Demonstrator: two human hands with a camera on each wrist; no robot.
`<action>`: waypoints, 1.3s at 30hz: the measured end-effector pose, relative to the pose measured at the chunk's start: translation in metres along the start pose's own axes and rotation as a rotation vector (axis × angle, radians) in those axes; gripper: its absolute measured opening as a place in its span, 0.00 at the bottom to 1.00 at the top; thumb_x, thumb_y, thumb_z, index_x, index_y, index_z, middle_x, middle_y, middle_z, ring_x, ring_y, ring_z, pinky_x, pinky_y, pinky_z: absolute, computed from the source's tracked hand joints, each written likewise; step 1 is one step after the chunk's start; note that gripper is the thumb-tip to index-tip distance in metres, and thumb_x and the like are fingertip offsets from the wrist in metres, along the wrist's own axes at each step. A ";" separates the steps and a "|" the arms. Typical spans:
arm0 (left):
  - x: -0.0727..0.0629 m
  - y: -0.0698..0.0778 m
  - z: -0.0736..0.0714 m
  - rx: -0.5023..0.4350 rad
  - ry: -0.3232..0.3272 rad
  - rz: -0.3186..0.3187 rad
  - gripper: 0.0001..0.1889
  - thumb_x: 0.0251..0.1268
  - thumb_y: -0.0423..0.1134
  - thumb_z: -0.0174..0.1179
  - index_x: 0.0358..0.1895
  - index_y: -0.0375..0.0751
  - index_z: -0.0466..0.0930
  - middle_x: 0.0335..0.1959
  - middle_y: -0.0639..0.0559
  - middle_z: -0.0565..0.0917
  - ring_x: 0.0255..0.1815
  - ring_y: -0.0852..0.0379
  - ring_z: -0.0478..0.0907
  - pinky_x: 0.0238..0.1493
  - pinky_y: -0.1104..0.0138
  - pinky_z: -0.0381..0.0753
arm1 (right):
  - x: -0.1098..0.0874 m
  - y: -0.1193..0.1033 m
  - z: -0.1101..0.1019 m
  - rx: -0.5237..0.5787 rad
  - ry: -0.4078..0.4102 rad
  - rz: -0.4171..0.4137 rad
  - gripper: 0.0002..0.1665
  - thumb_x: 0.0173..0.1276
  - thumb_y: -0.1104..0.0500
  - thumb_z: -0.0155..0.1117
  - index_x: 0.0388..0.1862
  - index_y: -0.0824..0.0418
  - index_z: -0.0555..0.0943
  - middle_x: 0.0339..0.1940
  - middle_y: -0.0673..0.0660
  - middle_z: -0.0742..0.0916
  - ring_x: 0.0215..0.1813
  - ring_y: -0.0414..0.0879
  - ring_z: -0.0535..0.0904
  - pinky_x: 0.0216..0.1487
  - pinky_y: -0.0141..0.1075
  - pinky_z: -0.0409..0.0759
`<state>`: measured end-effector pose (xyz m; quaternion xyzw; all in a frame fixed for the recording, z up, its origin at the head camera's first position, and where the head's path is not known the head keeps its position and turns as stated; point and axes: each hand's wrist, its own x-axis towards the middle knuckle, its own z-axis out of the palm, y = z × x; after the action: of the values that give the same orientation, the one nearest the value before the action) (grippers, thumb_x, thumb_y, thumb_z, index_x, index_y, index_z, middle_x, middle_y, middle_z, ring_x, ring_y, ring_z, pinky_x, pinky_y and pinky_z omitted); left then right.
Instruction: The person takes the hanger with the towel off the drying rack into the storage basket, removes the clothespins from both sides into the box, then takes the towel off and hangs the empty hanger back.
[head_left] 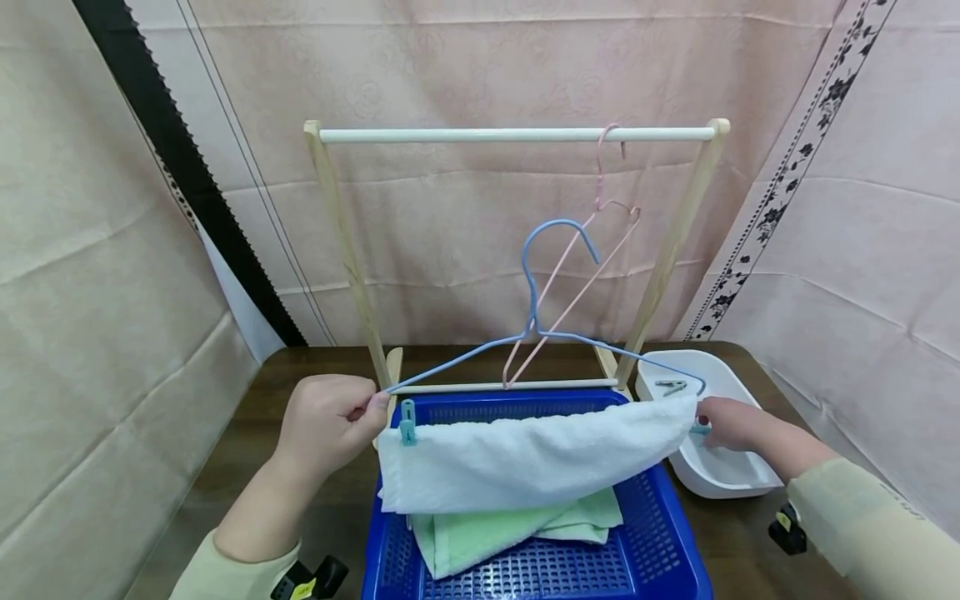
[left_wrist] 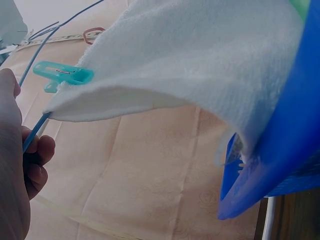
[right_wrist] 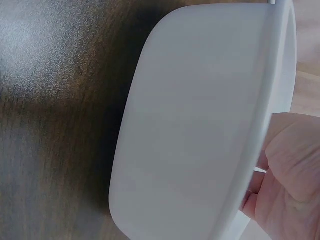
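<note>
My left hand [head_left: 327, 421] grips the left end of a blue wire hanger [head_left: 480, 346], whose hook points up. Over the hanger's lower bar hangs a white towel [head_left: 525, 458]. A teal clothespin [head_left: 407, 422] clips the towel's top left corner; it also shows in the left wrist view, just past the curled fingers [left_wrist: 46, 149]. At the towel's right corner my right hand [head_left: 731, 423] pinches a second teal clothespin [head_left: 701, 428], mostly covered by the fingers. The right wrist view has this hand behind the rim of a white basin, its clothespin hidden there.
Below the towel stands a blue basket [head_left: 667, 533] with a green towel [head_left: 480, 537] inside. The white basin [head_left: 738, 479] at right holds a clothespin [head_left: 671, 387]. Behind, a pink hanger [head_left: 558, 275] hangs from the drying rack [head_left: 465, 135] on the wooden table [head_left: 217, 517].
</note>
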<state>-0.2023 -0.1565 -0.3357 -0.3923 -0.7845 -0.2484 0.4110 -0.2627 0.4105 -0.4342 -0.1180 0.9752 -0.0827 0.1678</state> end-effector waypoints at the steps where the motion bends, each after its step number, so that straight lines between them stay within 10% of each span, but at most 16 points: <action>1: 0.000 0.000 0.000 -0.001 0.001 0.001 0.22 0.67 0.45 0.49 0.12 0.53 0.59 0.11 0.63 0.58 0.13 0.68 0.53 0.16 0.77 0.51 | 0.000 0.000 0.000 0.001 0.002 -0.003 0.18 0.54 0.66 0.74 0.43 0.69 0.81 0.39 0.61 0.85 0.41 0.53 0.79 0.49 0.55 0.77; 20: -0.002 0.000 0.000 -0.004 0.002 -0.021 0.21 0.64 0.42 0.51 0.12 0.54 0.59 0.12 0.63 0.58 0.13 0.68 0.53 0.16 0.77 0.51 | -0.018 -0.008 -0.011 0.072 0.130 -0.061 0.16 0.64 0.55 0.69 0.47 0.62 0.81 0.38 0.53 0.83 0.37 0.47 0.76 0.38 0.44 0.78; 29: -0.003 0.001 0.002 0.002 0.007 -0.023 0.20 0.62 0.41 0.51 0.12 0.54 0.59 0.12 0.63 0.58 0.13 0.68 0.53 0.15 0.77 0.51 | -0.051 -0.031 -0.012 0.093 0.303 -0.048 0.39 0.71 0.38 0.56 0.65 0.68 0.73 0.59 0.71 0.80 0.60 0.68 0.74 0.55 0.64 0.73; 39: -0.003 0.002 0.001 0.018 -0.004 -0.037 0.21 0.65 0.44 0.50 0.12 0.54 0.60 0.12 0.63 0.58 0.13 0.68 0.53 0.16 0.77 0.52 | -0.082 -0.049 -0.008 0.051 0.450 -0.093 0.32 0.73 0.42 0.57 0.66 0.63 0.74 0.62 0.67 0.79 0.63 0.67 0.73 0.58 0.65 0.69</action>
<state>-0.1994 -0.1561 -0.3385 -0.3746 -0.7946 -0.2481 0.4083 -0.1803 0.3863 -0.3912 -0.1372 0.9792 -0.1391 -0.0553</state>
